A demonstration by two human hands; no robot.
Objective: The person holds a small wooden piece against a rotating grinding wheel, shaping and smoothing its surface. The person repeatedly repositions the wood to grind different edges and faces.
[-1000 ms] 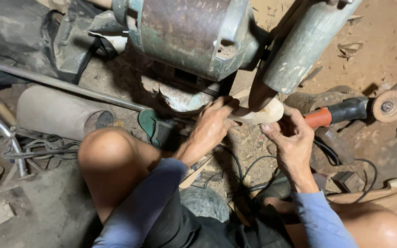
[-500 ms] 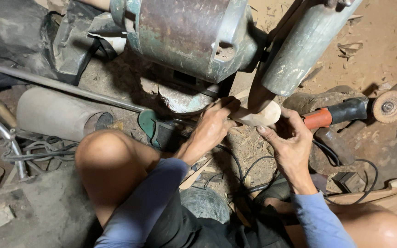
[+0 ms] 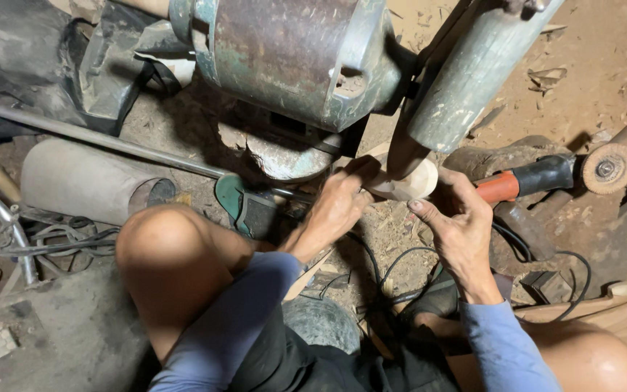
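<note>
Both hands hold a pale, rounded wooden piece (image 3: 404, 185) up against the lower end of a grey-green cylindrical drum (image 3: 473, 72) that hangs off a worn green electric motor (image 3: 292, 58). The left hand (image 3: 339, 203) grips the piece from its left side, fingers curled together over the near edge. The right hand (image 3: 462, 225) pinches the right side of the piece, thumb stretched toward it and the other fingers bent close behind.

Of hollow things, a grey pipe section (image 3: 92, 181) lies on its side at the left, its open mouth dark; what is inside cannot be told. A green sandal (image 3: 234, 199) lies just beside it.

An angle grinder with an orange and black handle (image 3: 524, 181) lies just right of the right hand, with a round abrasive wheel (image 3: 607, 168) beyond it. Black cables (image 3: 393, 265) loop over the ground between the person's bare knees. Carved pale wood parts (image 3: 604, 305) lie at the lower right. A metal rod (image 3: 88, 138) runs slantwise past a dark tarpaulin (image 3: 38, 65). The ground is bare earth covered in sawdust and shavings (image 3: 596, 65)
</note>
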